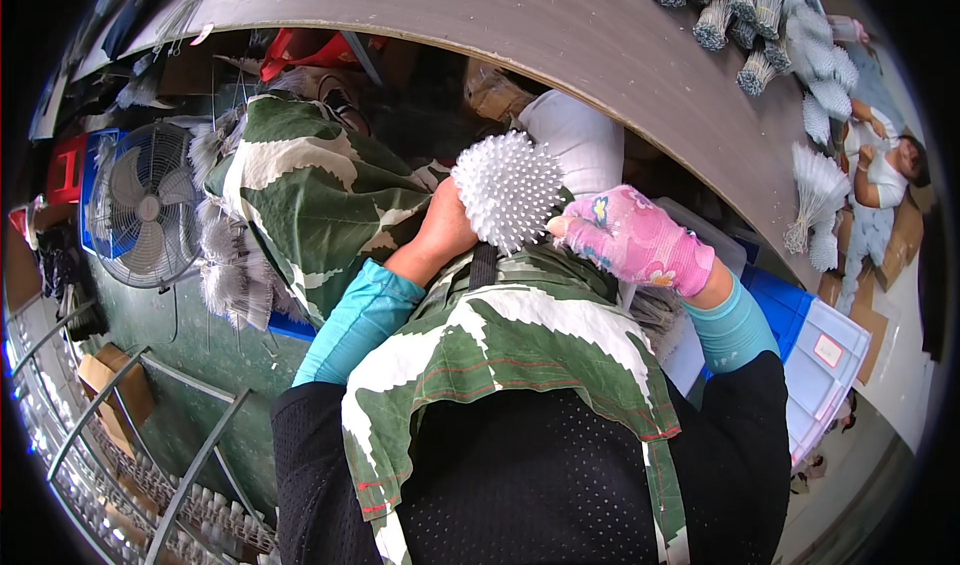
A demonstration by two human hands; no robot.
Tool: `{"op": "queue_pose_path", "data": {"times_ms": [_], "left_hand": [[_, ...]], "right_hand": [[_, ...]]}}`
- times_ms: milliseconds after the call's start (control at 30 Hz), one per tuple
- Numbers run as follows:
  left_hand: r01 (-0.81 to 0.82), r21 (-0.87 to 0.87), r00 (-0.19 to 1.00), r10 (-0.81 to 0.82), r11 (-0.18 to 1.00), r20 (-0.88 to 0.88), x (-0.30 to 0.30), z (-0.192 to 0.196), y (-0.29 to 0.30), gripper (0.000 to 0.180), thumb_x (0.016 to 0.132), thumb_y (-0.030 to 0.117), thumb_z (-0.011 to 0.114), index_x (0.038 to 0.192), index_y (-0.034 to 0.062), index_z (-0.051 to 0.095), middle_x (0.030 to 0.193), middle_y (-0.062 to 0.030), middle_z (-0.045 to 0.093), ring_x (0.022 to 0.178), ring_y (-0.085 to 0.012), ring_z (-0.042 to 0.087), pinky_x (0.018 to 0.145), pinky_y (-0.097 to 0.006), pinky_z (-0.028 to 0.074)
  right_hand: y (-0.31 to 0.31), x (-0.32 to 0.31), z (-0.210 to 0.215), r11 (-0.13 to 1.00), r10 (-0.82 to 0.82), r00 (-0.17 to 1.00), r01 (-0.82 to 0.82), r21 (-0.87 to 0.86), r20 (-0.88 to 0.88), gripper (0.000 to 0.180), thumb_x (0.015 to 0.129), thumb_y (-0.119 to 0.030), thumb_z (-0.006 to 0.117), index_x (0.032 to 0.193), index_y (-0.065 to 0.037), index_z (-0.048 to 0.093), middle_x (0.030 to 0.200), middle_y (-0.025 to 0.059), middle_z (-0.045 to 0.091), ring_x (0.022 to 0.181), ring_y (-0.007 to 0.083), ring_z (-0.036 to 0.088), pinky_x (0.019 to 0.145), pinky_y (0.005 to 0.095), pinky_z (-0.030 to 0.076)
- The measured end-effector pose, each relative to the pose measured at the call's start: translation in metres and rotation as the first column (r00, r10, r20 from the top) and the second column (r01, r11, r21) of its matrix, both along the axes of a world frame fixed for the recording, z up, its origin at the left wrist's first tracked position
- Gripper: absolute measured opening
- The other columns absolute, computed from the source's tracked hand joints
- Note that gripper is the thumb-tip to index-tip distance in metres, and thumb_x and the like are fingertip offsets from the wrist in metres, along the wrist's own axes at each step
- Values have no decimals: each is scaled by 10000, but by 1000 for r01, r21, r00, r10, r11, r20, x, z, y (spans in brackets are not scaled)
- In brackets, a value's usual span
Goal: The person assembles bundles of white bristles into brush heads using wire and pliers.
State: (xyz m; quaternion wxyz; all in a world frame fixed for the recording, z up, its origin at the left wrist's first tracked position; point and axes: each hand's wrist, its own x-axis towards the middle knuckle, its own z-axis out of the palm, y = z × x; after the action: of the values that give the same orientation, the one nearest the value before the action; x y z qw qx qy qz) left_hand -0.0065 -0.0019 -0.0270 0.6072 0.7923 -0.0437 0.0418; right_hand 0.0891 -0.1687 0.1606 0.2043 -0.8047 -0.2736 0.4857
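Note:
A round bundle of thin stems with white bead-like tips (508, 191) sits upright over my lap, its tips facing up. My bare left hand (447, 223) is wrapped round its left side, and the fingers are partly hidden behind it. On the other side is my right hand (640, 240), in a pink flowered glove with bare fingertips. Its fingers are curled and pressed together close to the bundle's right edge; whatever they pinch is too small to make out. Beneath the hands lies a green and white camouflage apron (540, 315).
A brown table (420, 5) curves across the front, with several bundles of wire stems (740, 10) at its right end. To the left stand a fan (145, 205) and a metal rack (190, 465). Blue and white crates (820, 355) are at my right. Another person (885, 160) is beyond the table.

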Motion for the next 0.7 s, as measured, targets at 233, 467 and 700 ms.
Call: {"op": "queue_pose_path", "data": {"times_ms": [233, 467, 700], "left_hand": [[-13, 29, 995, 10, 999, 99, -1, -2, 0, 423, 811, 96, 684, 1212, 24, 569, 1192, -97, 617, 1098, -178, 574, 956, -313, 432], [-43, 0, 996, 43, 999, 80, -1, 0, -1, 388, 820, 97, 676, 1189, 20, 582, 1153, -96, 635, 1068, -174, 586, 925, -311, 448], [-64, -9, 996, 65, 998, 63, 0, 1, -1, 389, 817, 98, 677, 1185, 14, 582, 1155, -109, 635, 1066, -190, 593, 921, -315, 451]], "right_hand": [[2, -1, -2, 997, 75, 996, -74, -15, 42, 352, 916, -404, 540, 931, -69, 648, 708, 193, 583, 696, 369, 566, 653, 428, 436], [1, -3, -2, 999, 46, 998, -46, -4, 40, 357, 913, -390, 553, 957, -51, 654, 709, 153, 607, 683, 303, 585, 672, 390, 453], [-4, -8, 3, 986, -158, 941, 167, 4, -300, 385, 937, -369, 526, 902, -7, 649, 773, 74, 651, 747, 134, 584, 719, 305, 457]]}}
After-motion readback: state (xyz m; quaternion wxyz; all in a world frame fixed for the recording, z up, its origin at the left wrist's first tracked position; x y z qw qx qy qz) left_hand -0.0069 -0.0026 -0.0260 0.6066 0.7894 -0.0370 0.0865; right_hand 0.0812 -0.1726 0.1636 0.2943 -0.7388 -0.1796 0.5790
